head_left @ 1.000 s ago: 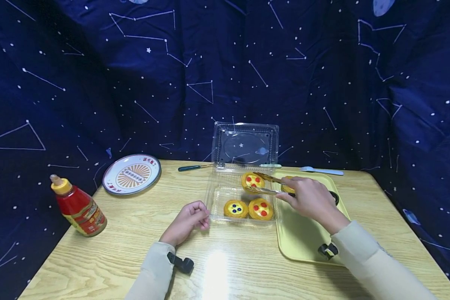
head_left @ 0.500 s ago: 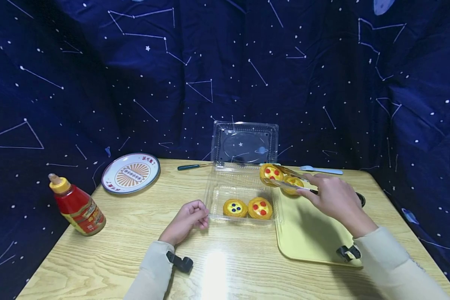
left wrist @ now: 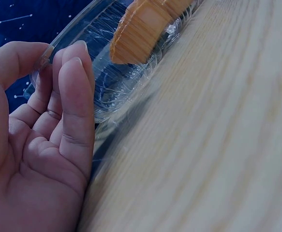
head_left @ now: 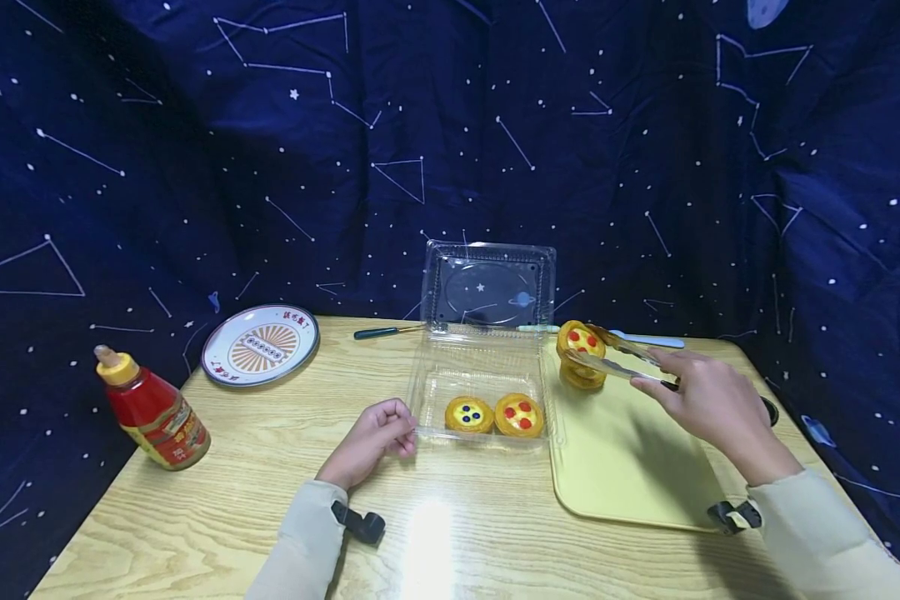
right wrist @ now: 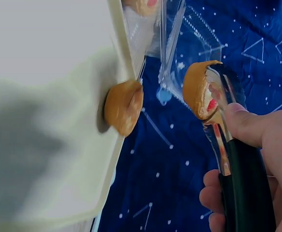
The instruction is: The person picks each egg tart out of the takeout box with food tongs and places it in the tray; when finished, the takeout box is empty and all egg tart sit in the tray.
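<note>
Tart in the tongs, raised over the tray's far left corner

My right hand (head_left: 708,402) has a narrow grip, wrapped about the dark handles of the tongs (head_left: 606,365). Their tips clasp the red-dotted tart (head_left: 578,335) at its edge, I'd judge so that most of the topping is left uncovered. That tart is up above the far left corner of the tray (head_left: 622,467); the plain-looking tart (head_left: 583,377) sits down in that corner, and from my right wrist I see a gap between the two.

My left hand (head_left: 377,437) pinches the rim of the clear box (head_left: 457,377), just left of the tray. Thin plastic slides easily, so I take this as steadying. The lid (head_left: 487,292) is tipped up, leaving two more inside within reach: the blue-dotted tart (head_left: 468,414) and, nearer the tray, another red-dotted tart (head_left: 519,415).

The plate (head_left: 261,346) and sauce bottle (head_left: 168,421) are well left of the tray on the worktop (head_left: 270,467), seemingly out of the tongs' way.
</note>
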`<state>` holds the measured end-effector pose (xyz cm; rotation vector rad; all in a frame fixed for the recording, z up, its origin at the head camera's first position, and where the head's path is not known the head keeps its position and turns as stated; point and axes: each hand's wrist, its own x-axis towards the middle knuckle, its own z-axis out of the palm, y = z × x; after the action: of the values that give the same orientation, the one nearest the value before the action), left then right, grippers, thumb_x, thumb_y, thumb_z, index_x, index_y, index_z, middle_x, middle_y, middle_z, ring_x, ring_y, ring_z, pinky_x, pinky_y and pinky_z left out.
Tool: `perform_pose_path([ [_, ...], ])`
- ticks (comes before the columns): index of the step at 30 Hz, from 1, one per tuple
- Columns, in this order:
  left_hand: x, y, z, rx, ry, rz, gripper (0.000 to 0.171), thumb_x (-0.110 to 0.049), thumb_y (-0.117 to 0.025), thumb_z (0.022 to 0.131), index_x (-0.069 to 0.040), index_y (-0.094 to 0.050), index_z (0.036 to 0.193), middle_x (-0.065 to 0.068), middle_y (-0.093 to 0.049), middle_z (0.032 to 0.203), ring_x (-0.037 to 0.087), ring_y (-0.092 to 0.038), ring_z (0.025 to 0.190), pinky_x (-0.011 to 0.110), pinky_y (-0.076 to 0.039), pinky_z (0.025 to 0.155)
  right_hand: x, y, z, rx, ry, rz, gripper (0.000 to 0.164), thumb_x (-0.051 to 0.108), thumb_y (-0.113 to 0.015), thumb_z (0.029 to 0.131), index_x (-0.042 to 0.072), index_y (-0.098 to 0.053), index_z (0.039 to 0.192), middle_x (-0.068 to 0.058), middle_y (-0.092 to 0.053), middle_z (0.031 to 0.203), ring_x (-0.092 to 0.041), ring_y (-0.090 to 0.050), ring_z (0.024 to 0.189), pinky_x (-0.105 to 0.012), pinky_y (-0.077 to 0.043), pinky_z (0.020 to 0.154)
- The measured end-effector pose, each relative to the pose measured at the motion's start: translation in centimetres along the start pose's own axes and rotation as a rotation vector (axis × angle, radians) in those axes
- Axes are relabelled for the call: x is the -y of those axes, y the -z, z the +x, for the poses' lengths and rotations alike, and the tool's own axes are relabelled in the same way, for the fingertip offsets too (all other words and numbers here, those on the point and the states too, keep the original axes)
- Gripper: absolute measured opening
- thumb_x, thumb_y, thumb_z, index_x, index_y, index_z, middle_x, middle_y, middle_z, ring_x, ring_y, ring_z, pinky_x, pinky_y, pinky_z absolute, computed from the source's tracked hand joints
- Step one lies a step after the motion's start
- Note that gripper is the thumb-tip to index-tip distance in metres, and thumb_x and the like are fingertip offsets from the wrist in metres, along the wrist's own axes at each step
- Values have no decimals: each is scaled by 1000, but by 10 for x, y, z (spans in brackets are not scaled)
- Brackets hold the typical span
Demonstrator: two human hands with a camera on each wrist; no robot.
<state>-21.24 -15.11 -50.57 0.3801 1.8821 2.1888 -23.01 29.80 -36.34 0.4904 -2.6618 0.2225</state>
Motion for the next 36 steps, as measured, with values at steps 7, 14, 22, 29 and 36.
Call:
perform_pose_path([
  [7,2,2,1,-4,-3,1,13,-10,-58,97,-2,-54,88,10,-60,79,17,-62,68,26,-55,60,-23,-2,-8,-57,-20,-10,50,43,-78,82,11,-71,121,-22,-70,100,-44,-64,77,-63,-43,52],
  [14,3,3,2,-6,1,-2,13,-10,-59,97,-2,-54,88,10,-61,78,17,-62,68,26,-55,60,-49,-7,-18,0,-79,-5,50,46,-74,85,11,-69,119,-25,-68,92,-45,-60,65,-56,-37,42],
  [22,3,4,2,-2,-4,3,13,-9,-57,98,-2,-54,87,10,-61,79,17,-62,68,26,-55,60,-70,-16,-22,108,-143,-23,48,53,-69,87,13,-69,112,-18,-63,74,-36,-57,59,-48,-35,39],
  [29,2,3,1,-5,-3,4,14,-11,-58,97,-2,-54,87,9,-61,79,17,-62,68,26,-54,60,-79,-23,-24,167,-136,-53,43,50,-68,89,9,-67,102,-8,-55,64,-28,-51,54,-44,-33,40],
  [36,1,2,1,4,-11,10,15,-11,-58,97,-2,-53,87,9,-60,78,16,-62,68,25,-54,60,-83,-32,-24,184,-106,-70,38,43,-72,88,6,-66,93,-6,-53,62,-30,-53,56,-47,-36,41],
])
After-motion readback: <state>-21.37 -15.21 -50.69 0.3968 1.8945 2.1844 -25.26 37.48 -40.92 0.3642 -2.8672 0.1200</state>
